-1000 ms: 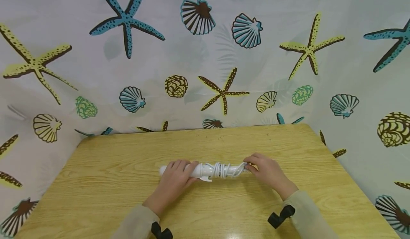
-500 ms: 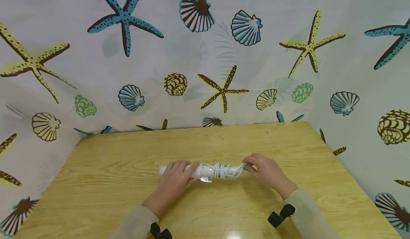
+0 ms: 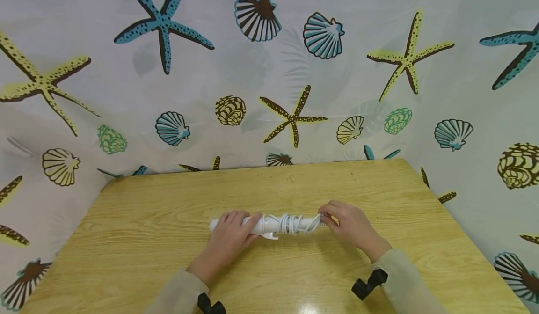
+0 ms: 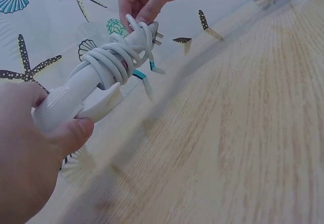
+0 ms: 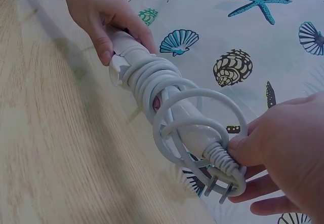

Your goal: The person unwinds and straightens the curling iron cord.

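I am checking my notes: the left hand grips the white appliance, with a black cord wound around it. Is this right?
The cord is white, not black, as the head view shows; the left hand does grip the white appliance.

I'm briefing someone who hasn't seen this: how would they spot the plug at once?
Over the wooden table, the left hand grips a white rod wound with cord. At the rod's other end, by the right hand, is the plug. Two metal prongs set it apart from the smooth cord loops.
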Available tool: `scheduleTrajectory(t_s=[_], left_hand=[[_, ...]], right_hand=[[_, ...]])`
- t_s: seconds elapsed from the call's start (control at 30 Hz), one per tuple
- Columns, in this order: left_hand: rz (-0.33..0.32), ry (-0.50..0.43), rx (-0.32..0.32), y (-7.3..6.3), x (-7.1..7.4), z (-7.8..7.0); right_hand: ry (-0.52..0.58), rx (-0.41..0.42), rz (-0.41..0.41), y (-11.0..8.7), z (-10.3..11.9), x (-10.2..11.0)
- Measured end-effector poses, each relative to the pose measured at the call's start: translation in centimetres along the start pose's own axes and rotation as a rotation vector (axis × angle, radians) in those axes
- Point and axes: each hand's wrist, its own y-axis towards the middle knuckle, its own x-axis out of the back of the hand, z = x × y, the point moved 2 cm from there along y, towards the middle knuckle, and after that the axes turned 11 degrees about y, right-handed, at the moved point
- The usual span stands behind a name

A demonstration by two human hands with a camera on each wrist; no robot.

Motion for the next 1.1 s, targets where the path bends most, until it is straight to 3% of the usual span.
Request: scheduleTrajectory(t_s=[0.57, 0.93, 1.1], left_hand=[[-0.017, 0.002, 0.009, -0.10, 0.20, 0.15], [0.004, -0.054, 0.030, -0.16, 0.33, 0.24], [-0.001, -0.062, 0.040, -0.09, 0.21, 0.33]], right_hand=[[0.025, 0.106, -0.143, 0.36, 0.03, 0.14], [0.082, 0.192, -0.238, 0.46, 0.33, 0.06], [0.053, 0.230, -0.279, 0.53, 0.24, -0.16]])
